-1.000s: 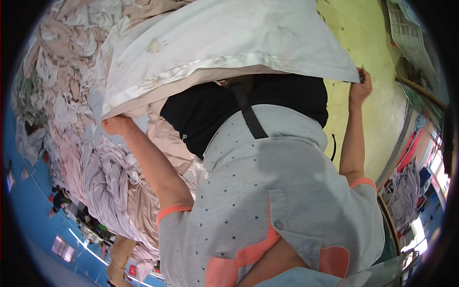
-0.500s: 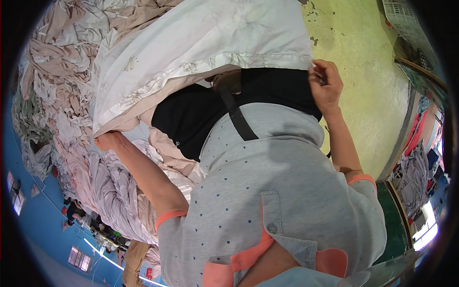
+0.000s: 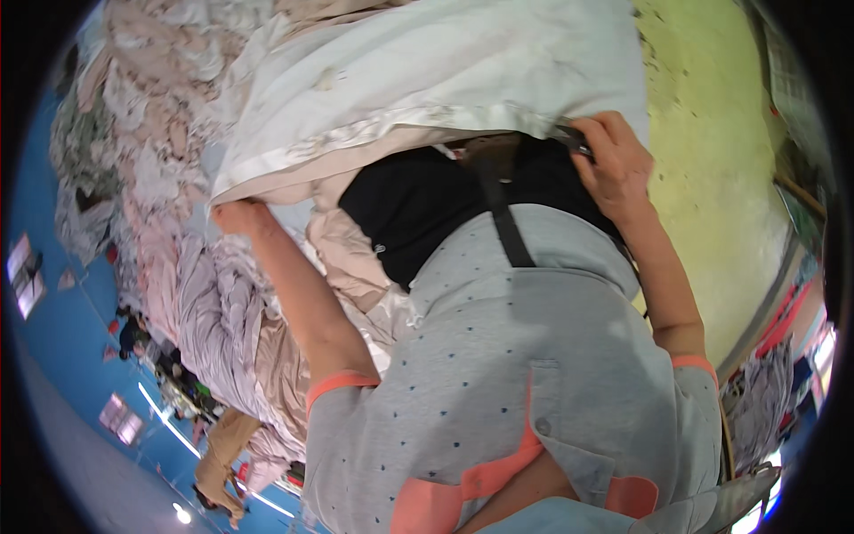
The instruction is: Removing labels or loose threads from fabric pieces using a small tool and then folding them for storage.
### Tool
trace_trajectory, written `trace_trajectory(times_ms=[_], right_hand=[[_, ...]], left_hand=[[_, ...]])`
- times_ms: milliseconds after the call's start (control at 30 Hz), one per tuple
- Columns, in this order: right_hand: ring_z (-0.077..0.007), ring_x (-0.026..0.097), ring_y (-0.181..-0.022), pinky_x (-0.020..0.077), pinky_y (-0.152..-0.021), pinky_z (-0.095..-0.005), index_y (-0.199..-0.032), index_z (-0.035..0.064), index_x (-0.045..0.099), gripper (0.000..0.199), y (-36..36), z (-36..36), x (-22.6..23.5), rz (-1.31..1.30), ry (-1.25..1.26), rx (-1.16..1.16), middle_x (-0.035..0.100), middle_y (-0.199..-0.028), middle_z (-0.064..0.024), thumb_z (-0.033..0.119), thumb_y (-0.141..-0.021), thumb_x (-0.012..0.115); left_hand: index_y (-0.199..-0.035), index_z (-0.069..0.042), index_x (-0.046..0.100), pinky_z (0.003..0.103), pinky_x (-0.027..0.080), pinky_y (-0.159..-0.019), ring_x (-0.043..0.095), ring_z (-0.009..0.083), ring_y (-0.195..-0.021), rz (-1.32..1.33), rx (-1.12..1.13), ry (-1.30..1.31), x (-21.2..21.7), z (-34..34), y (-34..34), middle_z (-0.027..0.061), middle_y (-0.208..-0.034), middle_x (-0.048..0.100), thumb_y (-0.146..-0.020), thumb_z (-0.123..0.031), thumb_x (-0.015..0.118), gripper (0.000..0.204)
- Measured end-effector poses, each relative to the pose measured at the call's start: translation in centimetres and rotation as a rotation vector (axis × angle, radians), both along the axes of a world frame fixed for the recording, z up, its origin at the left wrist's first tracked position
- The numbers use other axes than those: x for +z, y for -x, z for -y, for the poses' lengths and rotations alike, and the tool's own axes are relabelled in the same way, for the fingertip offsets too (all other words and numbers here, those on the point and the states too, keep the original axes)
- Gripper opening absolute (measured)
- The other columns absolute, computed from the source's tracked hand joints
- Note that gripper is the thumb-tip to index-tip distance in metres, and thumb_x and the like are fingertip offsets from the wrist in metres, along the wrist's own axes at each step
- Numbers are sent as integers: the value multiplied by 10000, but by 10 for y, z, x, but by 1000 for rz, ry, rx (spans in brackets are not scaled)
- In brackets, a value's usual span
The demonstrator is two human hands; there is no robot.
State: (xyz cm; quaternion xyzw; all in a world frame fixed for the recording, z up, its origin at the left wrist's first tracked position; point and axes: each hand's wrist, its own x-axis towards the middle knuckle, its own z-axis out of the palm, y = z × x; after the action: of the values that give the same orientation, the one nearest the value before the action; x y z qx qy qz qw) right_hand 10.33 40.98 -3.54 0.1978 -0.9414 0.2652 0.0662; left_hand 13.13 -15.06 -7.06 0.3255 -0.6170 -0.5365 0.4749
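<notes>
A wide white cloth [image 3: 427, 67] with a faint printed pattern and a shiny hem lies in front of me, its near edge lifted to show a beige underside. My left hand [image 3: 238, 216] pinches the left corner of that edge, fingers closed. Over the hem's right part is my right hand [image 3: 616, 169], curled around a small dark tool [image 3: 574, 139] that looks like thread snips. The tool's tip points left, against the hem. Whether those fingers also grip the cloth is hidden.
A big heap of crumpled beige, pink and grey fabric [image 3: 160, 178] fills the left side. To the right is a worn yellow-green surface [image 3: 703, 196]. A person in brown [image 3: 222, 458] is in the background at lower left, and more cloth [image 3: 761, 400] hangs at far right.
My right hand has moved left along the hem from the cloth's right corner, and the dark tool now sticks out from its fingers. My left hand keeps its corner. The whole view has shifted.
</notes>
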Motion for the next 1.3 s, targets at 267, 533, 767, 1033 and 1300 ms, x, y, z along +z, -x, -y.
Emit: trace_trajectory(times_ms=[267,533,767,1033,1300], right_hand=[[-233,602,-771,472,-612,-317,-1036,134,598,372,14,21,-1,29,-70,-14,569,-935,-51,71,-696,734],[-243,604,-816,475,-632,-325,-1053,114,591,394,19,35,4,34,-95,-26,572,-940,-50,95,-685,733],[-247,610,-802,476,-633,-334,-1026,118,598,362,25,34,-1,15,-140,-7,580,-925,-49,62,-683,700],[-238,612,-798,479,-637,-323,-935,88,622,280,27,24,-3,10,-106,-38,605,-890,-50,41,-671,702],[-241,615,-748,491,-667,-294,-945,10,599,212,28,21,-4,-206,103,7,629,-895,-105,-46,-742,614]], left_hand=[[-848,-4,550,355,558,-709,639,220,-797,-41,-49,18,12,-15,-13,118,-903,637,-892,-24,528,53],[-851,-8,529,292,530,-687,606,148,-766,13,-71,15,10,-29,-19,75,-877,612,-930,-30,505,85],[-855,23,564,337,546,-685,639,216,-796,157,-33,-31,1,-14,-24,113,-904,637,-911,-24,467,122],[-937,26,586,299,514,-700,612,191,-784,292,-30,-108,3,-24,-26,106,-902,620,-860,27,533,93],[-1084,17,549,309,455,-817,556,223,-960,451,-114,481,46,-126,-20,121,-1070,570,-766,-33,667,343]])
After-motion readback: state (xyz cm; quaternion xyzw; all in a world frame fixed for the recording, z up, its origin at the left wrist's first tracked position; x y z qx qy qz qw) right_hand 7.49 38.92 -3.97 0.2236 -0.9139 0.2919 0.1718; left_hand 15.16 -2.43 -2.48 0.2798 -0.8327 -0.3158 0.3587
